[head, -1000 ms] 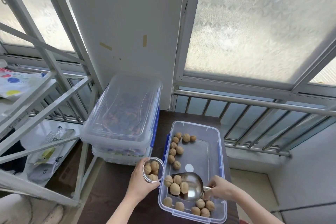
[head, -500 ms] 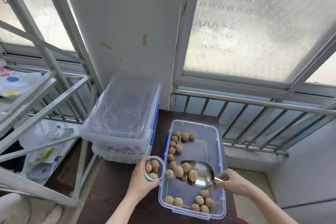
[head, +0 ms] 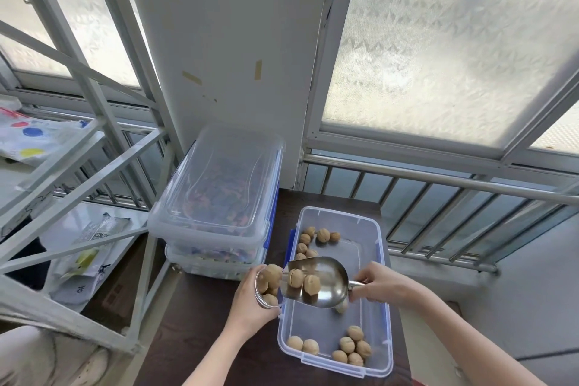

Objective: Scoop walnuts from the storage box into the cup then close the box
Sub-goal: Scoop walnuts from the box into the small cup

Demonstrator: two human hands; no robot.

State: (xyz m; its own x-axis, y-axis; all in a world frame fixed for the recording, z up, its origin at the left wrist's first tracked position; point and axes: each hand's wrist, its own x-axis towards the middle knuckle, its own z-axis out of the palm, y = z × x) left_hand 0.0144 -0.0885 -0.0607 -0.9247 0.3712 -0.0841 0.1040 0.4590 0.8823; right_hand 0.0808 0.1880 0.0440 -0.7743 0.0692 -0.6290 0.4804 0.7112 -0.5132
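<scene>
Left hand (head: 247, 304) fingers wrap the clear round cup (head: 266, 288); its base is hidden by the palm. Steel scoop (head: 316, 282), long axis left-right, mouth at cup rim, two walnuts (head: 304, 280) inside. Right hand (head: 380, 287) fingers pinch its handle, mostly hidden. Clear box (head: 383, 338) lies open beneath on the dark surface (head: 200, 338).

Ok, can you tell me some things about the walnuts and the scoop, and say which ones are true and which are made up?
1. The right hand holds the metal scoop. True.
2. The scoop is empty. False: walnuts lie in it.
3. The left hand holds the cup, which already has walnuts in it. True.
4. The storage box has its lid on. False: it is open, with loose walnuts inside.
5. The scoop's mouth points at the cup. True.
</scene>
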